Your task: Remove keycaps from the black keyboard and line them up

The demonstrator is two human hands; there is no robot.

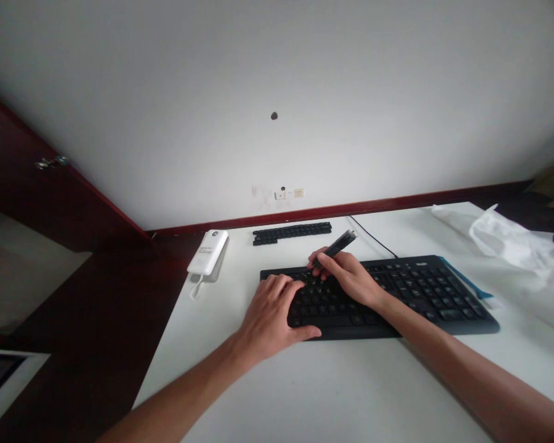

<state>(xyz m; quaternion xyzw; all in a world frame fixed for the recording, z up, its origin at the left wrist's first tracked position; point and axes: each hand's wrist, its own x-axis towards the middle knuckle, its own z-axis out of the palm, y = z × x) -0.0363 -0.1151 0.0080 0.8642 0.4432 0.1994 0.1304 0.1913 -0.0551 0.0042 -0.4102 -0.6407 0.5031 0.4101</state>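
A black keyboard (425, 289) lies on the white table, with a patch near its upper left where keys look to be off. Across its left end rests my left hand (272, 314), fingers lying on it and thumb spread toward the front edge. My right hand (346, 274) is closed around a slim dark tool (339, 244), held like a pen and tilted, its pale end pointing up and right. The tool's lower end is hidden by my fingers over the bare patch. Behind the keyboard, loose black keycaps (292, 232) stand in rows.
A white power bank (207, 252) with a short cable loop lies at the table's left edge. Crumpled white plastic (512, 237) covers the right side, near a blue strip (466, 278) beside the keyboard. The keyboard's cable (373, 237) runs off the back edge.
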